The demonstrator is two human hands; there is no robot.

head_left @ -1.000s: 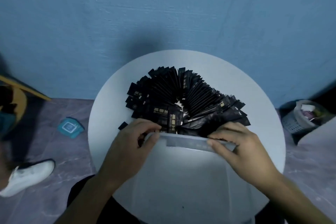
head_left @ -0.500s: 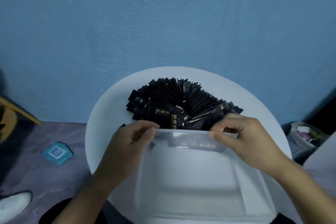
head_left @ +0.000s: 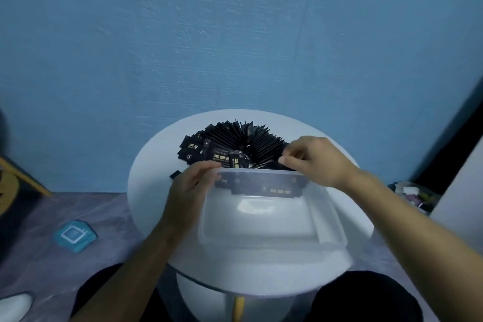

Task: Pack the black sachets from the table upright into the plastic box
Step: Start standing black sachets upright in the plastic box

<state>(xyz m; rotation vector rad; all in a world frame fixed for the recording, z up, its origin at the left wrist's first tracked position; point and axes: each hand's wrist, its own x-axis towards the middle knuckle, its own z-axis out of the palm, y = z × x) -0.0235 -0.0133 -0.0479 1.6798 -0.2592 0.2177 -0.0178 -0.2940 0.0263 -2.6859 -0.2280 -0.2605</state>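
Observation:
A fanned heap of black sachets (head_left: 235, 138) lies on the far half of the round white table (head_left: 154, 165). The clear plastic box (head_left: 337, 222) stands on the near half, its far wall against the heap; a row of sachets shows dark through that wall. My left hand (head_left: 188, 185) grips the box's far left corner at the rim. My right hand (head_left: 316, 162) is above the far right corner, fingers curled and pinching sachets at the heap's right edge. One loose sachet (head_left: 174, 174) lies left of my left hand.
The blue wall stands close behind the table. On the floor lie a teal packet (head_left: 74, 235) at the left and a white shoe (head_left: 13, 306) at the lower left corner. A basket (head_left: 413, 196) with odds and ends sits at the right.
The box has slid away from me up against the heap. My right hand has left the box rim and moved up onto the sachets. My left hand stays at the corner.

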